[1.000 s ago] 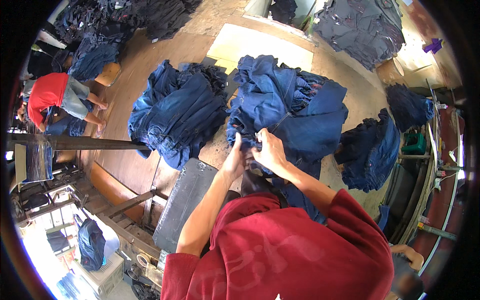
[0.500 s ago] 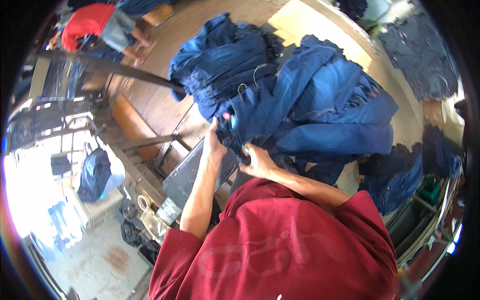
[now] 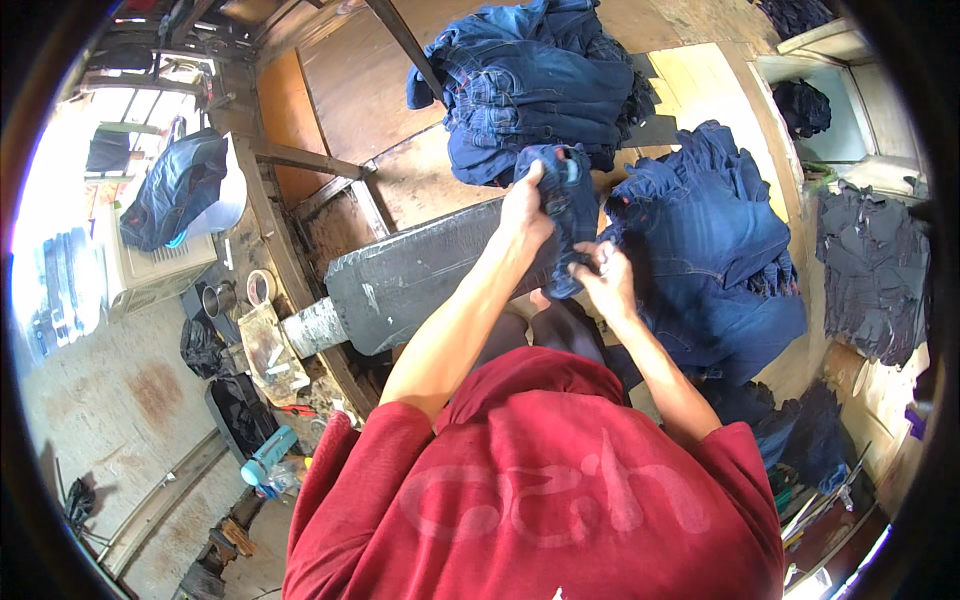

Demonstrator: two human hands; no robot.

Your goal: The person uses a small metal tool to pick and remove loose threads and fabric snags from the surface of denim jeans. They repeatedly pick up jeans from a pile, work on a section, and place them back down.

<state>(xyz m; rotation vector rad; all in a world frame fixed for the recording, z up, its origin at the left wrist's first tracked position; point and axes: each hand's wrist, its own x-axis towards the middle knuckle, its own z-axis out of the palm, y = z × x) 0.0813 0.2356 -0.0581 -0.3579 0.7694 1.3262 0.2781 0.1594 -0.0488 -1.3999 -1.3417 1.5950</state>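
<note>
My left hand [image 3: 525,212] grips the upper edge of a dark blue pair of jeans [image 3: 572,205], thumb up along the cloth. Lower down, my right hand [image 3: 608,280] pinches the right side of the same bunched denim. The held part hangs in folds at the right end of a long black padded board [image 3: 420,270], partly covering it. Just right of my hands lies a heap of blue jeans [image 3: 710,240]. Beyond them is a stacked pile of jeans [image 3: 535,95]. Whether the held pair joins the right heap is hidden in the folds.
A wooden post [image 3: 403,45] stands by the far pile. At left, a roll of tape [image 3: 261,287] and a turquoise bottle [image 3: 268,455] lie near a ledge. Dark garments [image 3: 870,270] are heaped at far right. A dark bag [image 3: 180,190] rests on a pale box [image 3: 160,275].
My view has shifted, and the person in red has left it. My hands have lifted the denim clear of the far pile, beside the black board. Both still grip it.
</note>
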